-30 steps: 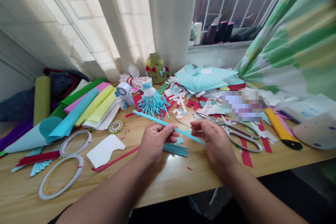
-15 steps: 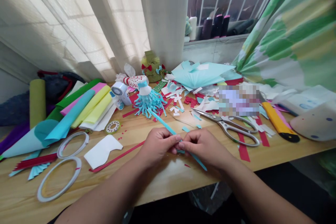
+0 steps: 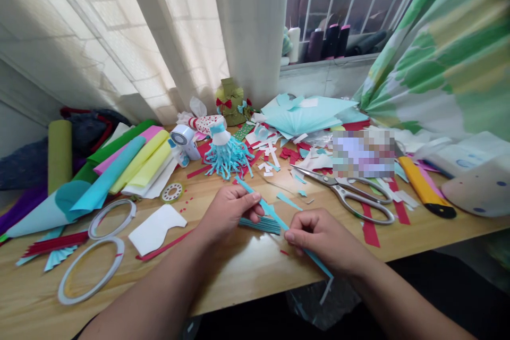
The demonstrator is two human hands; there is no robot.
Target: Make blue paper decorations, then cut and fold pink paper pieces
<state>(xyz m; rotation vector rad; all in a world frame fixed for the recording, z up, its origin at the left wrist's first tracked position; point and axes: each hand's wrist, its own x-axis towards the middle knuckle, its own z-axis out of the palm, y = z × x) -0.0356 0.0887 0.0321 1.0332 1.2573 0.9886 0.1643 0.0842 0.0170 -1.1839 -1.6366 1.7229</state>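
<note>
A narrow light-blue paper strip [image 3: 274, 217] stretches slantwise between my two hands over the front of the table. My left hand [image 3: 231, 208] pinches it near its upper end, thumb against fingers. Further down its length, my right hand [image 3: 316, 236] grips it, and the tail hangs out past the table's front edge. Just below the strip, between the hands, is a pleated blue paper piece [image 3: 261, 225]; whether my left fingers touch it I cannot tell. Beyond my left hand stands a blue fringed paper figure [image 3: 227, 154] with a white band.
Large scissors [image 3: 342, 188] and a yellow cutter [image 3: 424, 183] lie to the right. Paper scraps and a blue paper stack [image 3: 306, 114] cover the back. On the left are coloured paper rolls [image 3: 111, 164], tape rings [image 3: 91, 271], a white paper piece [image 3: 157, 228] and a small fan [image 3: 185, 138].
My hands have moved apart, left hand to the left and right hand right and down. More of the strip shows between them, and the pleated blue piece is now uncovered.
</note>
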